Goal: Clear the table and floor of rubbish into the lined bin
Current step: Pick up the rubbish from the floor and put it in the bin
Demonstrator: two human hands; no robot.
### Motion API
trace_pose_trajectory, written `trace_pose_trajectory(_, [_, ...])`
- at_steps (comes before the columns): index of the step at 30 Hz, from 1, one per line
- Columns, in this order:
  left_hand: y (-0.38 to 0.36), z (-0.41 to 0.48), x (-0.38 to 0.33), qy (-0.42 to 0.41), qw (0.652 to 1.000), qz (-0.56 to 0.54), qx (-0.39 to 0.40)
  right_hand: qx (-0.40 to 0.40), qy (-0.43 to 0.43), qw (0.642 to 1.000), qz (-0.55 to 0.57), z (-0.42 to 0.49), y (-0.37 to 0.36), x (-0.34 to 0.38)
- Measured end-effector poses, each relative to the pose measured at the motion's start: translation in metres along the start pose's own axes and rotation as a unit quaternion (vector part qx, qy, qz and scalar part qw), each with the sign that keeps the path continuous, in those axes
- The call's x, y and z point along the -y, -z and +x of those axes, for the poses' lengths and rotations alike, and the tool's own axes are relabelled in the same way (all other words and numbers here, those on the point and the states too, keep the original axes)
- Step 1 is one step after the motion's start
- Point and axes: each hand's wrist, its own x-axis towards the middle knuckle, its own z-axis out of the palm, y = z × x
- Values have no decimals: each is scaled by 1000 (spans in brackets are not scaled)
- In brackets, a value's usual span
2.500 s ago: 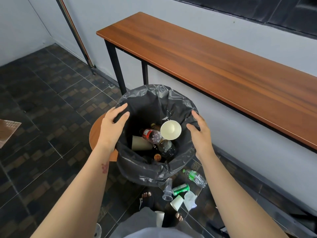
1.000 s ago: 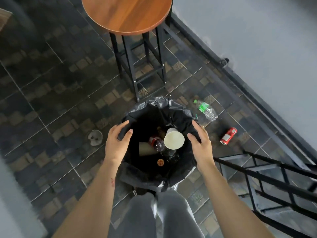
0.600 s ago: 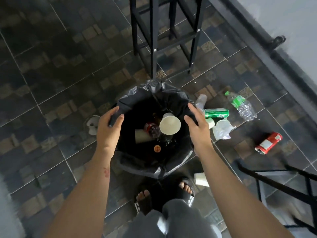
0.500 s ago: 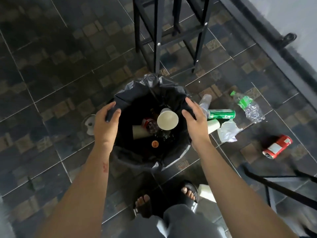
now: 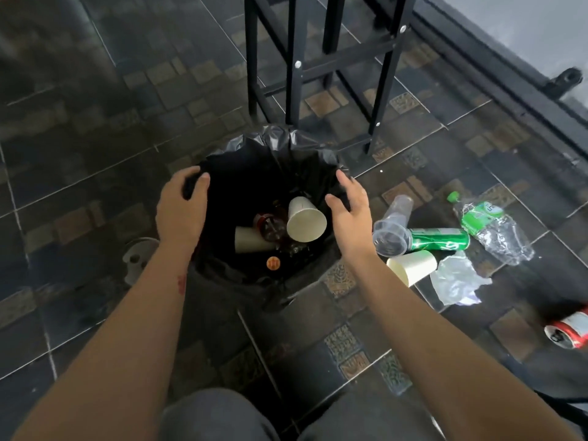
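Floor: cups [image 5: 410, 265] three, cans [image 5: 437, 239] two.

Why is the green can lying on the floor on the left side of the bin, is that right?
Not quite. The head view shows the green can lying on the floor, but on the right side of the bin, next to the right hand.

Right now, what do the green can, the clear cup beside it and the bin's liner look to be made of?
Green can: likely thin metal; glossy printed wall with streak highlights. Clear cup: thin transparent plastic; the floor shows through it. Liner: thin black plastic film, slightly shiny, crinkled and gathered over the bin's rim.
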Motion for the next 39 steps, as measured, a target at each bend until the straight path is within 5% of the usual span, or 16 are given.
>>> trace_pose_trajectory(11, [-13, -12, -24, -110, 948, 296, 32, 22, 86, 993, -73, -5, 28, -25])
trace_pose_trajectory(19, [-84, -79, -109, -256, 939, 194, 126, -32, 51, 989, -138, -27, 99, -52])
trace_pose_trajectory(25, [-161, -170, -147, -354, 896, 133, 232, -90, 11, 958, -271, -42, 167, -87])
trace_pose_trajectory(32, [-261, -216, -102, -334, 845, 228, 349, -105, -75, 902, -412, -46, 230, -152])
trace_pose_trajectory(39, [-326, -222, -68, -378, 800, 324, 336, -61, -132, 859, -491, -14, 250, -193])
